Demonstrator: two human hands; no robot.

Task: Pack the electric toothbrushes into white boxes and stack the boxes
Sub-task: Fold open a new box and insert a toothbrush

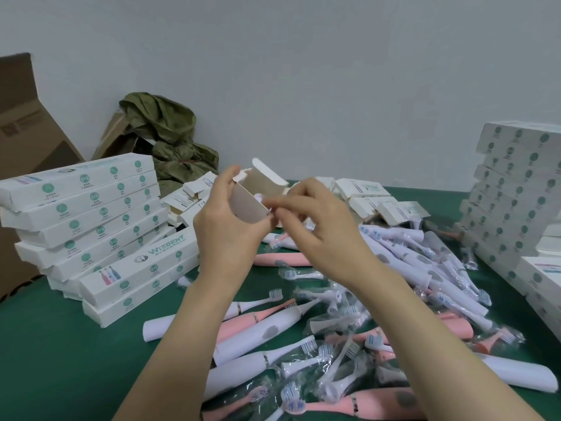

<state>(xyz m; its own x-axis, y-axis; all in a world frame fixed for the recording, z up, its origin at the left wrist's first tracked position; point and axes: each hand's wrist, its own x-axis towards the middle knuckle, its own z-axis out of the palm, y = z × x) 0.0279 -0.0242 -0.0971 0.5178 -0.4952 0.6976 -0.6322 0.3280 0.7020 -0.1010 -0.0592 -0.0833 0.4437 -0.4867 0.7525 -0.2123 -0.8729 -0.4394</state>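
Observation:
My left hand (226, 220) grips an open white box (253, 192), held up with its end flaps spread toward me. My right hand (315, 226) pinches something small and pale at the box's open mouth; what it is cannot be told. White and pink electric toothbrushes (264, 332) lie in a loose pile on the green table below my arms, mixed with bagged brush heads (343, 354). A stack of closed white boxes (91, 214) stands at the left. A taller stack of boxes (516, 189) rises at the right.
Empty flat boxes (373, 199) lie behind my hands. A brown carton (27, 123) and an olive-green bag (170, 138) sit against the wall at the back left. Bare green tabletop (60, 366) shows at the front left.

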